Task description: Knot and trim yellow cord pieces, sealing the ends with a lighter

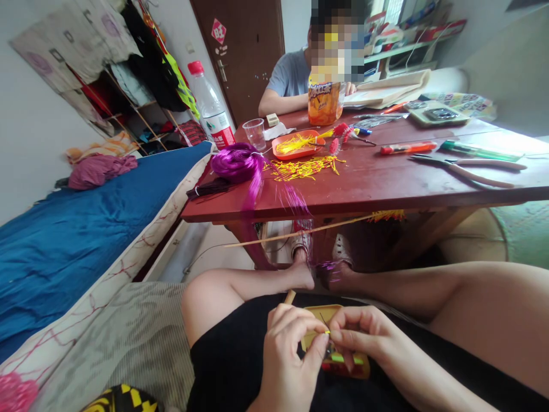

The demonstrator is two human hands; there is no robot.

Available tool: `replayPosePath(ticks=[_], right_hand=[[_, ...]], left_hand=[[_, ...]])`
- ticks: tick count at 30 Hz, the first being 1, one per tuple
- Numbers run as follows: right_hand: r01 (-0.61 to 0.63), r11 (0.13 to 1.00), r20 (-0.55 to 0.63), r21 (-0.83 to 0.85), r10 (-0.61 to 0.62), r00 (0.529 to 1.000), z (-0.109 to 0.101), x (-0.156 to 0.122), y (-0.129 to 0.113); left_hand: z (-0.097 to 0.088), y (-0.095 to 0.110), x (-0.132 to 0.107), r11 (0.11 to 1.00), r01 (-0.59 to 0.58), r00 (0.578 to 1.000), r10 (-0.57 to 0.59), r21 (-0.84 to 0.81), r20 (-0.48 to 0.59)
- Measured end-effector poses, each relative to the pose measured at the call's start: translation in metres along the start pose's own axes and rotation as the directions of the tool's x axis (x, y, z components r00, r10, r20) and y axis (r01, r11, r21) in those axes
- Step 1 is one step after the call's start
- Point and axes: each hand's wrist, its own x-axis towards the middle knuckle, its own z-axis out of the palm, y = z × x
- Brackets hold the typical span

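Note:
Over my lap, my left hand point(295, 337) and my right hand point(362, 332) meet, thumbs and forefingers pinched together. Between the fingertips is a small yellow piece point(327, 332), too small to name, with a thin dark strand point(322, 318) rising from it. A tan stick-like end point(290, 297) shows above my left knuckles; whether that hand grips it I cannot tell. Beneath the hands, on dark cloth, rests a yellow open box point(362, 369) with small bright bits inside, partly hidden by the fingers.
The red table point(355, 189) ahead bears purple strands point(238, 163), yellow wire pieces point(304, 167), an orange tray point(285, 154), pliers point(467, 166), a cutter knife point(407, 149) and bottles. A long thin stick point(295, 233) crosses below its edge. Another person point(285, 80) sits across.

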Motion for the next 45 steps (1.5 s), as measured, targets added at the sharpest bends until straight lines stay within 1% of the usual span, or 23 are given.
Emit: replayPosePath(ticks=[6, 15, 18, 20, 22, 24, 26, 27, 28, 29, 32, 34, 37, 39, 41, 42, 43, 44, 45], right_hand=[[0.019, 1.000, -0.006, -0.003, -0.019, 1.000, -0.001, 0.002, 0.007], [0.034, 0.999, -0.013, 0.011, -0.033, 0.999, -0.003, 0.005, 0.013], [0.033, 0.999, -0.015, -0.002, -0.033, 0.999, -0.002, 0.005, 0.012], [0.031, 0.999, -0.013, -0.020, -0.031, 0.999, -0.001, 0.004, 0.009], [0.053, 0.996, -0.027, -0.077, -0.055, 0.998, 0.001, 0.003, 0.008], [0.108, 0.974, -0.057, -0.197, -0.121, 0.991, 0.003, 0.001, 0.008], [0.157, 0.925, -0.082, -0.345, -0.197, 0.977, 0.004, 0.000, 0.009], [0.172, 0.901, -0.086, -0.398, -0.223, 0.971, 0.003, 0.000, 0.010], [0.176, 0.893, -0.090, -0.414, -0.233, 0.968, 0.003, 0.000, 0.011], [0.173, 0.904, -0.094, -0.392, -0.226, 0.970, 0.002, 0.000, 0.011], [0.115, 0.974, -0.078, -0.196, -0.132, 0.988, -0.001, 0.003, 0.011], [0.070, 0.993, -0.057, -0.093, -0.076, 0.996, -0.002, 0.005, 0.010], [0.054, 0.998, -0.042, -0.034, -0.055, 0.998, -0.001, 0.006, 0.009], [0.063, 0.997, -0.051, -0.040, -0.065, 0.997, 0.000, 0.006, 0.010], [0.092, 0.989, -0.077, -0.118, -0.102, 0.992, 0.002, 0.004, 0.010], [0.121, 0.970, -0.097, -0.210, -0.143, 0.985, 0.004, 0.003, 0.010], [0.159, 0.927, -0.110, -0.339, -0.207, 0.972, 0.005, 0.002, 0.010], [0.208, 0.849, -0.108, -0.486, -0.294, 0.950, 0.006, 0.001, 0.010], [0.265, 0.732, -0.079, -0.627, -0.398, 0.914, 0.006, 0.000, 0.011]], left_hand=[[0.002, -0.001, -0.001, 1.000, -0.008, 1.000, 0.009, 0.018, -0.017], [0.003, 0.000, 0.001, 1.000, 0.005, 1.000, -0.006, -0.020, -0.006], [0.002, 0.001, 0.001, 0.998, 0.043, 0.999, -0.043, -0.037, 0.016], [0.001, 0.001, 0.001, 0.991, 0.115, 0.992, -0.112, -0.072, 0.050], [0.002, 0.002, 0.002, 0.974, 0.202, 0.976, -0.192, -0.098, 0.102], [0.002, 0.003, 0.002, 0.971, 0.232, 0.966, -0.222, -0.060, 0.133], [0.004, 0.004, 0.003, 0.981, 0.189, 0.974, -0.192, 0.033, 0.120], [0.004, 0.004, 0.003, 0.984, 0.164, 0.979, -0.171, 0.071, 0.109], [0.005, 0.003, 0.003, 0.985, 0.150, 0.982, -0.159, 0.086, 0.103], [0.005, 0.003, 0.004, 0.986, 0.153, 0.981, -0.160, 0.072, 0.105], [0.004, 0.002, 0.004, 0.975, 0.218, 0.969, -0.210, -0.053, 0.132], [0.002, 0.002, 0.004, 0.963, 0.250, 0.963, -0.235, -0.105, 0.131], [0.002, 0.002, 0.003, 0.953, 0.272, 0.960, -0.257, -0.135, 0.115], [0.002, 0.002, 0.003, 0.943, 0.291, 0.955, -0.276, -0.161, 0.108], [0.004, 0.002, 0.003, 0.921, 0.336, 0.941, -0.319, -0.197, 0.115], [0.005, 0.001, 0.003, 0.902, 0.372, 0.927, -0.352, -0.217, 0.128], [0.006, 0.001, 0.003, 0.877, 0.416, 0.909, -0.390, -0.239, 0.148], [0.007, 0.000, 0.002, 0.848, 0.461, 0.887, -0.429, -0.262, 0.173], [0.008, 0.000, 0.002, 0.814, 0.507, 0.861, -0.466, -0.282, 0.203]])
